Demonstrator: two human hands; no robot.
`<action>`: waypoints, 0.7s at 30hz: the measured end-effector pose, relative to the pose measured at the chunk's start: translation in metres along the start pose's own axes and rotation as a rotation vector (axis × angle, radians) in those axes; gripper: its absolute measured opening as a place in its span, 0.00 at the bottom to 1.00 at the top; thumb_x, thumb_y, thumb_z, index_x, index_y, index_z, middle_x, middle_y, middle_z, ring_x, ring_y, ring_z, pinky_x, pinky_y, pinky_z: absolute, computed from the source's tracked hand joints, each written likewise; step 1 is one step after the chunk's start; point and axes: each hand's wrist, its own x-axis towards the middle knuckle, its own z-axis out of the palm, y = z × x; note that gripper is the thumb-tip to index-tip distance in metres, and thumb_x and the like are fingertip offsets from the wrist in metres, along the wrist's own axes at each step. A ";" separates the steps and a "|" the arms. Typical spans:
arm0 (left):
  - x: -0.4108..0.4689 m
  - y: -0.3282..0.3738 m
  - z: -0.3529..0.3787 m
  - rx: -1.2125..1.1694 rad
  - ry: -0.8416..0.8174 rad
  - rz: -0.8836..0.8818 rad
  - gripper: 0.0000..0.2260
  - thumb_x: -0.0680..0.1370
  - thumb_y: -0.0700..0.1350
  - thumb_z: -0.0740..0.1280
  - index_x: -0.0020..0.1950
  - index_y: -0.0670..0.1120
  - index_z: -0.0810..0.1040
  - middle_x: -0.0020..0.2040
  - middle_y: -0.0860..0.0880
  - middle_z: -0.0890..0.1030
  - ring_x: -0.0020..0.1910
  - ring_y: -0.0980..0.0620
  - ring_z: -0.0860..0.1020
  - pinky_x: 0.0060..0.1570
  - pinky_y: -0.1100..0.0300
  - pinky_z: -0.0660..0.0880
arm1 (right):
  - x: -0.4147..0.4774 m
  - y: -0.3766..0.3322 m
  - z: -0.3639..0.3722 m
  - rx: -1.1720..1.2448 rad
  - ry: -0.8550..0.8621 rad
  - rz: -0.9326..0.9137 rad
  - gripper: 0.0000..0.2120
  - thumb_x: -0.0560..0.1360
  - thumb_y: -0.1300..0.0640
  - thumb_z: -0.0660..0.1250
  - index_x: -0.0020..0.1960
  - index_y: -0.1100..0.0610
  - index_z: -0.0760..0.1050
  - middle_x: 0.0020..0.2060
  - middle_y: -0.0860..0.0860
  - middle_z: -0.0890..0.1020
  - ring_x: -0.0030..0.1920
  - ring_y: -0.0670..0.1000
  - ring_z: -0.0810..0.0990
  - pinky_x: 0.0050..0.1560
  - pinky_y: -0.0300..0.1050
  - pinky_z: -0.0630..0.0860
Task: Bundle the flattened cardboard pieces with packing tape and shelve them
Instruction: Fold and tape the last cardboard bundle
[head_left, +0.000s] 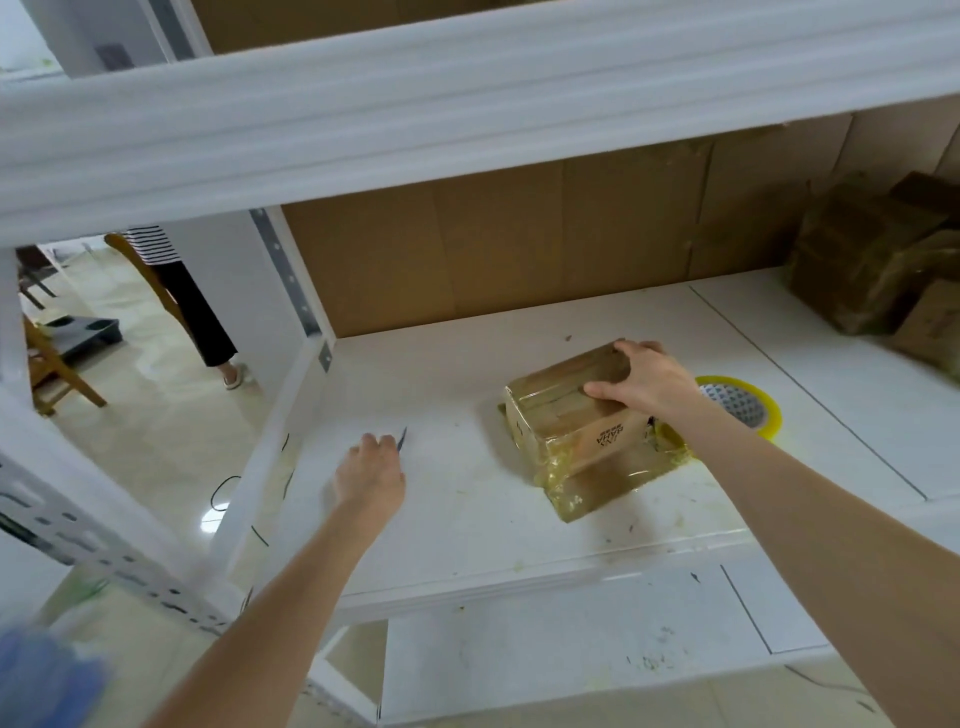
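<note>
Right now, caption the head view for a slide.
Right hand grips the taped bundle on the shelf, tape roll beside it; left hand holds a thin dark tool.

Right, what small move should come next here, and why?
Probably slide the taped bundle toward the wrapped bundles at far right: the right hand grips its top, tape covers it, and the left hand holds a thin dark tool.
</note>
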 end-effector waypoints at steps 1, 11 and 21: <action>-0.003 0.009 -0.005 -0.062 0.065 0.029 0.14 0.80 0.44 0.60 0.64 0.43 0.72 0.60 0.43 0.74 0.59 0.43 0.74 0.54 0.52 0.73 | 0.000 0.000 0.000 0.011 -0.002 0.006 0.41 0.68 0.34 0.70 0.74 0.49 0.60 0.68 0.56 0.67 0.63 0.60 0.74 0.58 0.52 0.74; -0.017 0.125 -0.050 -0.934 -0.093 0.147 0.13 0.77 0.51 0.68 0.57 0.45 0.80 0.51 0.47 0.83 0.51 0.46 0.81 0.54 0.52 0.76 | -0.006 0.000 -0.015 0.044 0.180 -0.012 0.32 0.76 0.37 0.61 0.75 0.46 0.54 0.64 0.56 0.74 0.59 0.61 0.76 0.52 0.52 0.73; 0.019 0.120 -0.071 -1.058 0.139 0.164 0.17 0.79 0.43 0.62 0.68 0.50 0.72 0.54 0.53 0.80 0.54 0.49 0.79 0.54 0.58 0.73 | -0.013 0.003 -0.036 0.532 0.115 -0.006 0.51 0.65 0.37 0.75 0.78 0.48 0.49 0.69 0.53 0.71 0.67 0.57 0.72 0.65 0.54 0.71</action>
